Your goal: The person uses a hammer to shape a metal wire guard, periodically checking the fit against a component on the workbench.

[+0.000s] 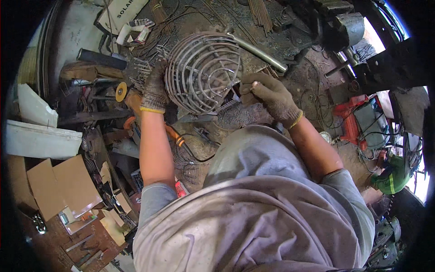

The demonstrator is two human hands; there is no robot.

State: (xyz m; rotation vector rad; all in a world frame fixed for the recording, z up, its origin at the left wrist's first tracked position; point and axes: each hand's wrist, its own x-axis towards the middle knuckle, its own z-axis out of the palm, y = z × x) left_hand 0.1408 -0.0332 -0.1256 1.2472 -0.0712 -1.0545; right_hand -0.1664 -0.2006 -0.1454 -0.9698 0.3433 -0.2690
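Touching the left edge of a round, grey-brown metal-ring cage (201,75), before the torso (253,217), with the brown-gloved left hand (155,88); cannot tell its finger pose. Bunching bent fingers of the brown-gloved right hand (268,94) near the opposite edge; cannot tell if pinching. Hemmed upper-right by a shiny steel tube (259,52); roomier rightward over brown floor (333,88). Legible: dark capitals on a flat white panel (120,19).

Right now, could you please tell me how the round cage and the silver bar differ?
The cage is rounded and built from bent rods with gaps; the bar is straight and slim. The cage looks dull and brownish, while the bar is shiny. The left hand is on the cage's edge; neither hand is on the bar. Both look metal.
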